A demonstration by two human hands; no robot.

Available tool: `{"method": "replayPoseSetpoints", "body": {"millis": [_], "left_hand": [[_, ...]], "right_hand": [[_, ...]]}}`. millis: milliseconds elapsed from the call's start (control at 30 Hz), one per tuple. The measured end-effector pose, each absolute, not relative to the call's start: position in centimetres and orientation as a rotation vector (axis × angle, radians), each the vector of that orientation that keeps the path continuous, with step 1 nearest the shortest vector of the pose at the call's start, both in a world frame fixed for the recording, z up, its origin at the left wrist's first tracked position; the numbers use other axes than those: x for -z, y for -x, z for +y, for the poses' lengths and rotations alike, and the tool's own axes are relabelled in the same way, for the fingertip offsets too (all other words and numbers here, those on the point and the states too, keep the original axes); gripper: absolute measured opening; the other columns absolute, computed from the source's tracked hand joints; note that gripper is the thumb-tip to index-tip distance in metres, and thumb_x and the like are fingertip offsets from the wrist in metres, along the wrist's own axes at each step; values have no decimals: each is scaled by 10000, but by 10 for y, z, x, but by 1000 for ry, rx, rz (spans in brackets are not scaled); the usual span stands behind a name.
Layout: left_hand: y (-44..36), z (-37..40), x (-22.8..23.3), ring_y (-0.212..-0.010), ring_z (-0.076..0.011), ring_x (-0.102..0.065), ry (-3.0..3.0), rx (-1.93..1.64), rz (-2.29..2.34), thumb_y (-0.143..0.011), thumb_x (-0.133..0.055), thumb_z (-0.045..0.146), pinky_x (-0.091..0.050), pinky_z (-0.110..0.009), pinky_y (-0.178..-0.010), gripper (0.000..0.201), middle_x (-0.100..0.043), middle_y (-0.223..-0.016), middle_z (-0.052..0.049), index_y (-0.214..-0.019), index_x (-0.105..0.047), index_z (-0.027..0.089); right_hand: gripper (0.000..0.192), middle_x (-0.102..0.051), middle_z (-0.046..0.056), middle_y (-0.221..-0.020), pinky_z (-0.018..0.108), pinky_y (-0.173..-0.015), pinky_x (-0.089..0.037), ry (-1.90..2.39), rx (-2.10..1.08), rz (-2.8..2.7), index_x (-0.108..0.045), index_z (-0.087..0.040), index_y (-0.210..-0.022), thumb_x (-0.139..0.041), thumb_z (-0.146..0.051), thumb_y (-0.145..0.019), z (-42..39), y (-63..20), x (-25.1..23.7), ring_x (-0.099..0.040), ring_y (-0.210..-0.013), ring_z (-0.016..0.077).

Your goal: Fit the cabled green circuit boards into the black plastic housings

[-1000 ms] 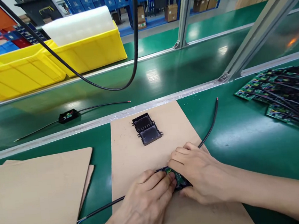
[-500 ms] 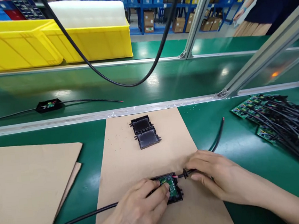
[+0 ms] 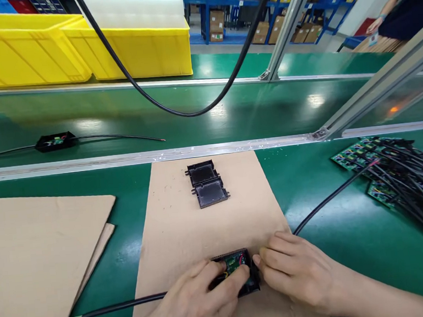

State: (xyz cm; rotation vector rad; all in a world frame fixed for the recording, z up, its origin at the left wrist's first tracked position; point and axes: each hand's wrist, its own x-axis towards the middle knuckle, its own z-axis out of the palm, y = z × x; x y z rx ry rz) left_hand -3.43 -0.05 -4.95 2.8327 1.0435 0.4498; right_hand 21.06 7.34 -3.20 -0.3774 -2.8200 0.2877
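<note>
Hands at an open black plastic housing (image 3: 251,286) on a cardboard sheet (image 3: 199,233). The housing lies beneath the fingers of the left hand (image 3: 198,300) and just left of the fingertips of the right hand (image 3: 298,269). Two left digits stand apart over the green circuit board (image 3: 235,261) inside the housing, one near its far-left part, the other reaching toward its right end; whether the hidden digits grip the housing cannot be told. The right digits are curled close together at the housing's right end; what they close on is hidden. One black cable (image 3: 124,305) extends left from beneath the left hand; another black cable (image 3: 326,201) emerges beyond the right hand, its reddish tip overlapping a pile of wired circuit boards (image 3: 401,166). Farther up the sheet lie two black shells (image 3: 208,183), end to end.
</note>
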Motion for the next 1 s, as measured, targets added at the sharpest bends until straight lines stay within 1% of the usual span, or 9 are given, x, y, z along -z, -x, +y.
{"method": "replayPoseSetpoints", "body": {"millis": [67,167,267,367,500,600,733,867,1000], "left_hand": [[34,-1,50,-924,-181,-561,-2833,-469,1059,-900,-460,56,-528,-278,-807,320,-605,-1253,-53,-1158,-626,146],[33,-1,49,-906,-175,-573,-2794,-462,1048,-910,-479,77,-539,-275,-810,238,-631,-1196,-32,-1049,-653,162],[32,1,44,-865,-164,-588,-2747,-466,1054,-919,-475,82,-547,-267,-798,212,-660,-1098,-21,-1003,-648,171],[31,3,38,-824,-155,-592,-2716,-449,1066,-925,-455,71,-554,-250,-758,235,-674,-1076,-5,-1027,-641,172],[31,5,37,-845,-159,-605,-2745,-458,1083,-953,-417,76,-556,-251,-749,281,-674,-1144,-8,-1111,-629,171],[30,4,43,-859,-147,-618,-2704,-569,1116,-977,-385,86,-553,-235,-752,312,-689,-1077,-30,-1184,-605,165],[28,3,51,-787,-136,-623,-2698,-666,1174,-984,-365,114,-550,-215,-703,322,-680,-908,-54,-1205,-596,153],[26,5,52,-774,-128,-623,-2748,-679,1203,-979,-350,117,-545,-195,-685,344,-670,-856,-34,-1202,-603,183],[26,8,48,-752,-113,-622,-2748,-630,1219,-996,-292,105,-544,-174,-684,394,-676,-823,-5,-1188,-620,210]], "right_hand": [[309,-612,58,-786,353,-598,-332,326,-218,-2779,-620,-143,-794,-379,-53,-965,74,-211,32,-473,-686,179],[266,-625,45,-782,338,-590,-344,280,-147,-2677,-627,-143,-799,-438,-20,-940,73,-209,36,-498,-687,167],[254,-605,29,-770,332,-603,-353,316,-207,-2712,-610,-158,-774,-464,-54,-953,72,-208,41,-497,-691,164],[255,-588,42,-783,330,-614,-357,393,-342,-2791,-609,-151,-831,-411,-81,-975,73,-210,39,-480,-694,175],[273,-576,59,-805,321,-575,-319,444,-558,-2835,-604,-130,-948,-340,-63,-967,78,-212,30,-436,-685,184],[249,-572,55,-808,324,-601,-320,428,-680,-2861,-594,-139,-918,-365,-46,-948,83,-212,25,-440,-709,185],[241,-567,50,-816,309,-635,-342,446,-880,-2841,-583,-152,-858,-396,-10,-909,88,-212,22,-443,-725,173],[245,-552,44,-794,307,-628,-344,439,-997,-2827,-569,-155,-819,-391,-17,-914,91,-215,23,-436,-711,168],[256,-573,49,-818,329,-613,-330,435,-990,-2859,-588,-154,-869,-370,-35,-932,93,-215,26,-443,-718,183]]}}
